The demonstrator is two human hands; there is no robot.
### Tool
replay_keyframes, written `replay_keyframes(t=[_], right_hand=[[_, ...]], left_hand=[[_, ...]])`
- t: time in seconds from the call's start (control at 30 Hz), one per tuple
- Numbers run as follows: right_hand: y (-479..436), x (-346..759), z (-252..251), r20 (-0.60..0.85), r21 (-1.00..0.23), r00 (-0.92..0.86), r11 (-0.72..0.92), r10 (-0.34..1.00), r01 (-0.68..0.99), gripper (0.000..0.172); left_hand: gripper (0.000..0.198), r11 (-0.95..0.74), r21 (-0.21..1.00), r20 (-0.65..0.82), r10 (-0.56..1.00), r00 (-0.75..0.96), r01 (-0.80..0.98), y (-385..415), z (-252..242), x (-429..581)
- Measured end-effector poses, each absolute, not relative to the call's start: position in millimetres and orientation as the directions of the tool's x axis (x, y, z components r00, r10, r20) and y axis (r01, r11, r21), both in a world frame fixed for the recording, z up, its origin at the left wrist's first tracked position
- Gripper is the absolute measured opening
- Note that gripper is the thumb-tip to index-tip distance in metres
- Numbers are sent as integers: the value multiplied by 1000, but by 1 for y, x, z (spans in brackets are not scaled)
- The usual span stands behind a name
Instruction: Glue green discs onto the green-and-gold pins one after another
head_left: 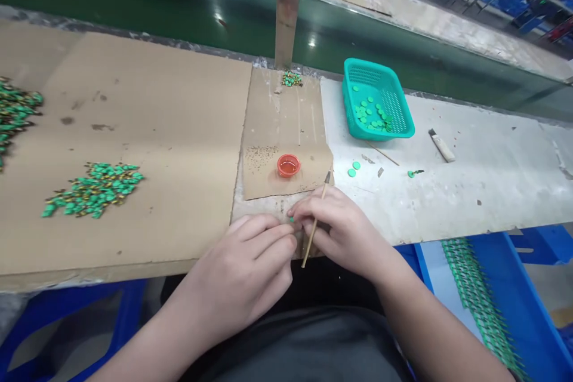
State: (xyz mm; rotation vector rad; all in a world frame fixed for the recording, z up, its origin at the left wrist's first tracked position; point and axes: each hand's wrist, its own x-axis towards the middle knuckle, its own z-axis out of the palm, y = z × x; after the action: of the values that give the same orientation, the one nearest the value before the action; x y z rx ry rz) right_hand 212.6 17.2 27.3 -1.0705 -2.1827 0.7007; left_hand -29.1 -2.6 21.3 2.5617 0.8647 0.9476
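My right hand [342,227] is closed with a thin wooden-handled paintbrush [316,224] held between its fingers, dark tip pointing away from me. At its fingertips shows a bit of a small green piece [292,219]. My left hand [250,265] is closed, its fingertips meeting the right ones at that piece; whatever it pinches is mostly hidden. Just beyond the hands, a small red cup [288,165] with liquid in it stands on a cardboard sheet [308,131]. Two green discs [352,172] lie to the right of the cup.
A teal basket [405,125] holds several green discs. Heaps of green-and-gold pieces [96,188] lie on cardboard at left. On the right are a whitish tube [442,146], a thin stick [382,153] and a green piece with a dark stem [412,173]. A metal post [287,12] rises behind.
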Motion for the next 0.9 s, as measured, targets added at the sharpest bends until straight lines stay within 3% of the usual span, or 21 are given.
replay_keyframes(t=[0.17,0.27,0.4,0.47,0.53,0.6,0.7,0.9], right_hand=[[1,212,22,378,-630,-379,535,845,563,20],[-7,208,18,417,-617,-312,518,854,593,22],[-13,208,14,436,-644,-261,501,861,578,20],[-17,215,17,425,-692,-249,490,870,530,31],[-22,225,24,402,-747,-251,474,881,466,47],[-26,238,31,376,-790,-258,453,890,413,53],[-26,252,36,368,-824,-258,441,894,355,47],[-15,250,26,360,-913,-110,374,926,162,30]], left_hand=[[23,-780,413,440,623,647,471,-8,31,-31],[21,-710,532,450,699,555,462,-14,36,-33],[13,-406,814,323,911,257,416,-20,42,-33],[4,-224,901,187,973,134,372,-19,45,-30],[16,-77,947,58,996,68,313,-16,48,-25],[33,22,967,-34,999,43,254,-11,50,-20],[46,86,969,-105,992,74,232,-2,51,-15],[27,-47,908,-25,986,167,417,15,42,-15]])
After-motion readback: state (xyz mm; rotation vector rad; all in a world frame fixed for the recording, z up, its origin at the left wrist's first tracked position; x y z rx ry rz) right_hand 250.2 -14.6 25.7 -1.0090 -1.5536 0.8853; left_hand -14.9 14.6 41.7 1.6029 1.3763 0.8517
